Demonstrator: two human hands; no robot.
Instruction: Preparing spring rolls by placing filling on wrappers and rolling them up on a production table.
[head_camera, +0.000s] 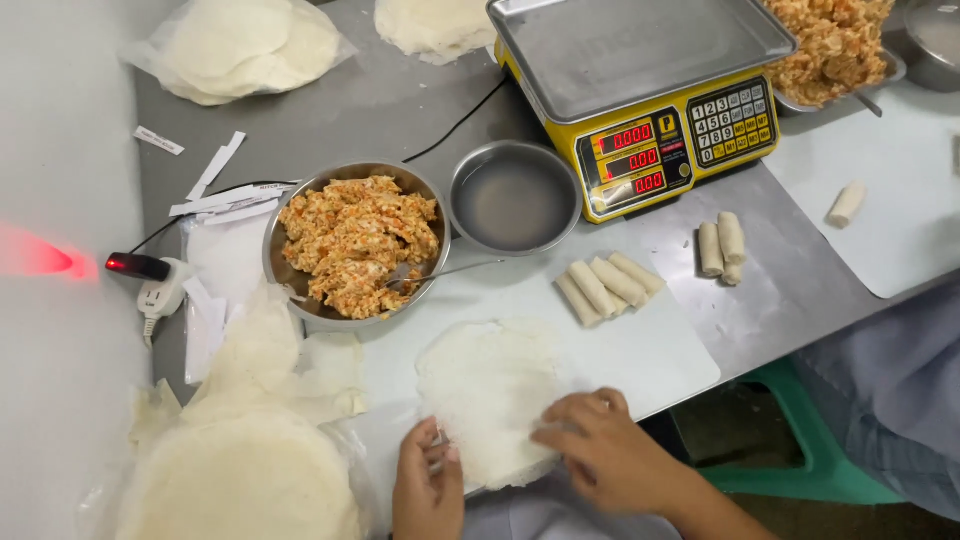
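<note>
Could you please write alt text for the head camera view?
Two bare hands, left hand and right hand, press the near edge of a round white wrapper on a cutting board. Behind sit a bowl of orange filling, finished rolls and a yellow scale.

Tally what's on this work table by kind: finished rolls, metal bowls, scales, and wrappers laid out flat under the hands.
Finished rolls: 8
Metal bowls: 2
Scales: 1
Flat wrapper under the left hand and right hand: 1
Total: 12

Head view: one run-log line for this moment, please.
left hand: on wrapper edge | right hand: flat on wrapper | filling bowl: behind
</note>
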